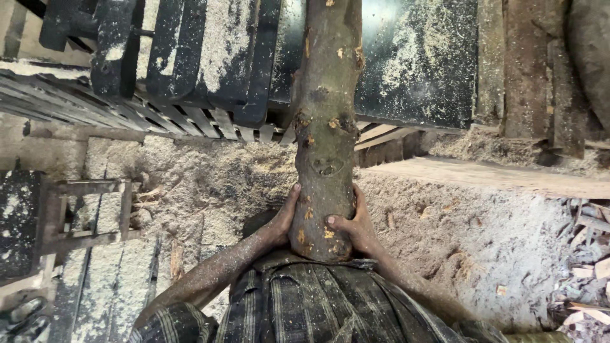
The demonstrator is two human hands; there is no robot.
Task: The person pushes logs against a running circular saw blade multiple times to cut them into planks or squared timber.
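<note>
Checked dusty shirt (pixel 298 298) lies nearest; above it the left hand (pixel 283 219) and right hand (pixel 356 225) clasp the near end of a rough brown barked log (pixel 325 127), fingers wrapped round it. It reaches far over the sawdust-covered floor (pixel 495 241) onto dark metal machinery (pixel 210 57).

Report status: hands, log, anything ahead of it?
Left hand and right hand clasp the log at its near end. Log points onto dark machine table. Sawdust on table, nothing else in its path.
</note>
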